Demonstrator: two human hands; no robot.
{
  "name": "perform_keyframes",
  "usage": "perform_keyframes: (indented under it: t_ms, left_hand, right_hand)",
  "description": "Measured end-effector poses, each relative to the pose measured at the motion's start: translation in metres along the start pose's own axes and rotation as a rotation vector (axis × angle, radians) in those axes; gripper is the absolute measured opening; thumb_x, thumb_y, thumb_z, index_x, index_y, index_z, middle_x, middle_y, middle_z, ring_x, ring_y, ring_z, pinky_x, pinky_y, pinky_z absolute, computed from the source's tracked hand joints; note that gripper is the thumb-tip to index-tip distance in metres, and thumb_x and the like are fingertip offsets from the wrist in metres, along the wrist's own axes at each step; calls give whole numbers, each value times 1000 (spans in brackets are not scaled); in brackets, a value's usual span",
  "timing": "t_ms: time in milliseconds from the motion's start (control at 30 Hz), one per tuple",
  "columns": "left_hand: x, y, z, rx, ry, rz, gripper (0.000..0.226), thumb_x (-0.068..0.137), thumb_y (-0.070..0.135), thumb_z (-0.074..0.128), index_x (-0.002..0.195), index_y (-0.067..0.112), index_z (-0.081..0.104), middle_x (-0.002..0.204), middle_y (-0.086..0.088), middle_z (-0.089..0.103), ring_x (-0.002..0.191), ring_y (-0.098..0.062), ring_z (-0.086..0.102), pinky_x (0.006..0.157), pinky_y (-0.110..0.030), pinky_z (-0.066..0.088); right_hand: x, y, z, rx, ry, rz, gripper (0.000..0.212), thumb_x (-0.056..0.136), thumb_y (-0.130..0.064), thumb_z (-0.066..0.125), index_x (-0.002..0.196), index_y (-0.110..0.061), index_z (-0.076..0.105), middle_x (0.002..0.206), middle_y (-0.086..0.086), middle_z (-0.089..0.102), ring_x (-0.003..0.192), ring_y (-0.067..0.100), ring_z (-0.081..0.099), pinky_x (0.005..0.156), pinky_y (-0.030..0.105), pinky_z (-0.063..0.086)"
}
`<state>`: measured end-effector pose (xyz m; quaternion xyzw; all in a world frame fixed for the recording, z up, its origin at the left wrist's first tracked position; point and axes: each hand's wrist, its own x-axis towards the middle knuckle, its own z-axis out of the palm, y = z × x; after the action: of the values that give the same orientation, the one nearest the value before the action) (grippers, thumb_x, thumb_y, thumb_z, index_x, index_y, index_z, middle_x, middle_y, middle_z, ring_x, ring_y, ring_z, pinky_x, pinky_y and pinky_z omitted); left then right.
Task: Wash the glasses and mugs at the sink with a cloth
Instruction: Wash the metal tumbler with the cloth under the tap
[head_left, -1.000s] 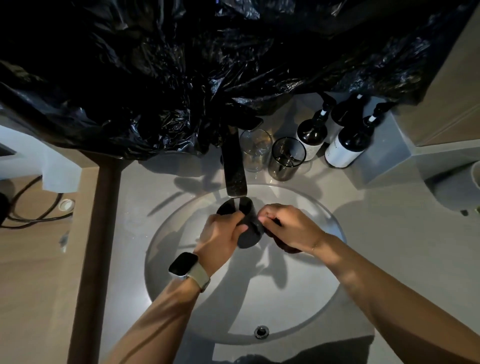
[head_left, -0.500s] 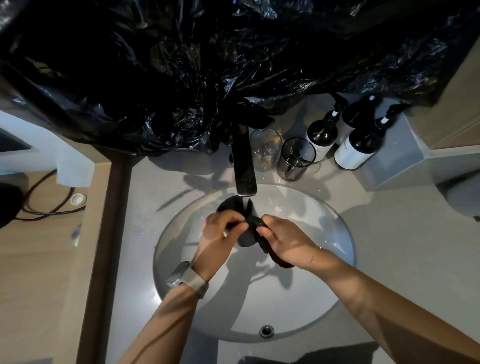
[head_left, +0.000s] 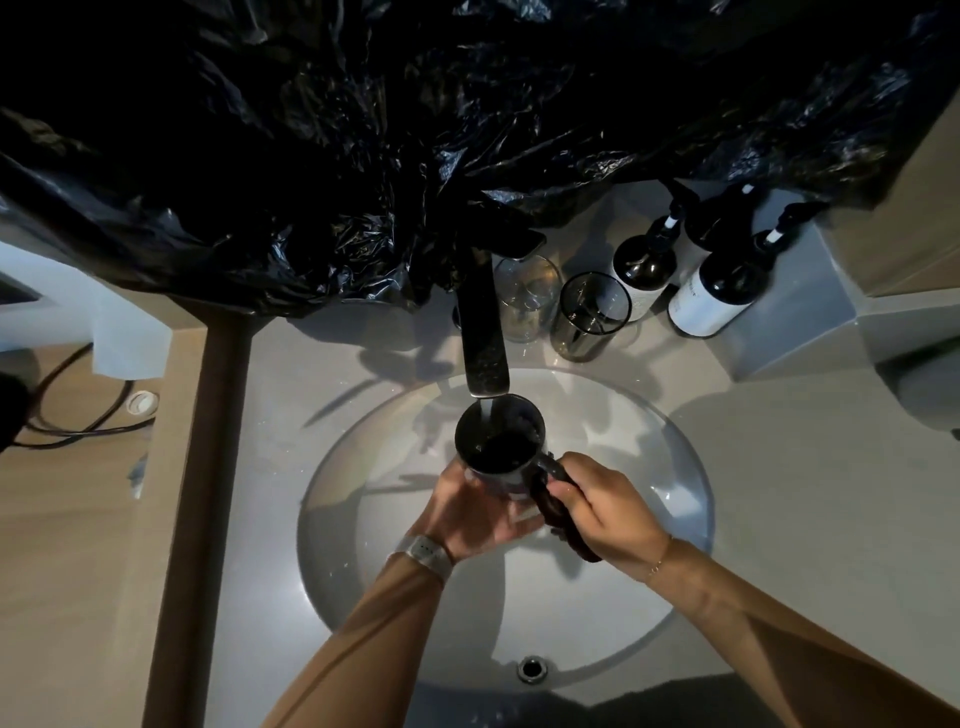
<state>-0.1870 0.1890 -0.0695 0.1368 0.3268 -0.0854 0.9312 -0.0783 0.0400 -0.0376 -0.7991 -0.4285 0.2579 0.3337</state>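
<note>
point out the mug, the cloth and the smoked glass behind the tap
mug (head_left: 470, 441): head view, on the left inner wall below the rim.
cloth (head_left: 553, 506): head view, on the dark twisted part below the right hand's fingers.
smoked glass (head_left: 579, 338): head view, on its side wall.

The mug (head_left: 498, 436) was over the sink (head_left: 675, 467), under the faucet (head_left: 483, 332). Behind the sink, two glasses (head_left: 589, 317) stood on the desk (head_left: 779, 441), with bottles (head_left: 711, 291) to their right.
</note>
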Motion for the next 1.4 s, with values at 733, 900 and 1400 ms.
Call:
perform_keyframes:
  t_ms: [733,900,1400]
  left_hand:
    - [8,10,3,28,263,209,47,93,44,47,121,9,63,115,-18,70,104,-29,63,105,-46,41]
    - [6,11,-11,72,300,177,55,93,48,48,131,9,59,129,-20,63,128,-35,54,110,-51,41]
    - [4,26,-15,264,573,348,41,95,41,58,125,13,56,116,-17,67,103,-32,67,84,-45,58]
  right_hand:
    - [56,-51,0,713,370,434,14,86,-12,66,76,-22,68,78,-10,68,81,6,62,78,21,46]
    - [52,-42,6,453,-23,455,32,85,-24,60,116,-27,64,111,-3,65,105,14,58,93,27,48]
    - [103,-46,27,955,-415,1037,21,97,-18,53,87,-2,62,70,17,71,65,29,69,64,38,58]
